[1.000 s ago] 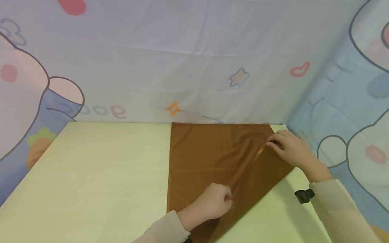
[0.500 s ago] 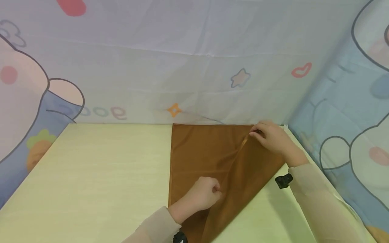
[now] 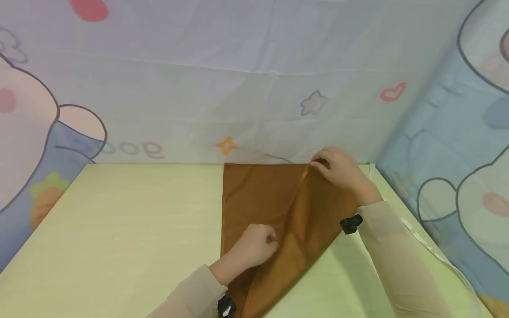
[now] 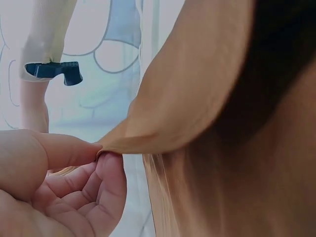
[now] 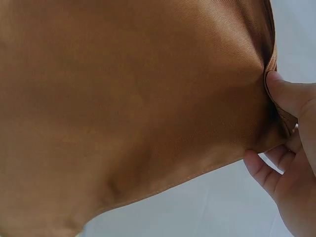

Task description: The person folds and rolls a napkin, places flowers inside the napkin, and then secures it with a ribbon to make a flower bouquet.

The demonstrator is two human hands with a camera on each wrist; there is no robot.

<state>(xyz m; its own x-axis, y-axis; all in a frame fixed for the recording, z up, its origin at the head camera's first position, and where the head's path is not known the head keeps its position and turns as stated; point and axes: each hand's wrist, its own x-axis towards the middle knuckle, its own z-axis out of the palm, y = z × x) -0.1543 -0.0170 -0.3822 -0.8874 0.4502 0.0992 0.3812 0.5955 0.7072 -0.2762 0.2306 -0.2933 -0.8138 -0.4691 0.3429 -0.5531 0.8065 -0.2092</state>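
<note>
A brown cloth [image 3: 258, 194] with hemmed edges lies on the table, its right part lifted and folded over toward the left. My right hand [image 3: 338, 170] pinches a far corner of the lifted part, close to the cloth's back edge. In the right wrist view, the thumb and fingers grip the hem of the cloth [image 5: 148, 98]. Nearer to me, my left hand [image 3: 254, 245] is above the cloth's lower part. The left wrist view has its thumb and index finger pinching the edge of the cloth [image 4: 168, 113], which hangs in a curve.
The pale yellow table [image 3: 151, 229] extends left and right of the cloth. A printed curtain [image 3: 191, 88] stands behind the table, and another [image 3: 469, 145] is along its right side. A white strip [image 3: 427, 247] runs along the right edge.
Both hands have moved left and away from me, carrying the pinched edge of the brown cloth. The folded part now covers more of the flat part.
</note>
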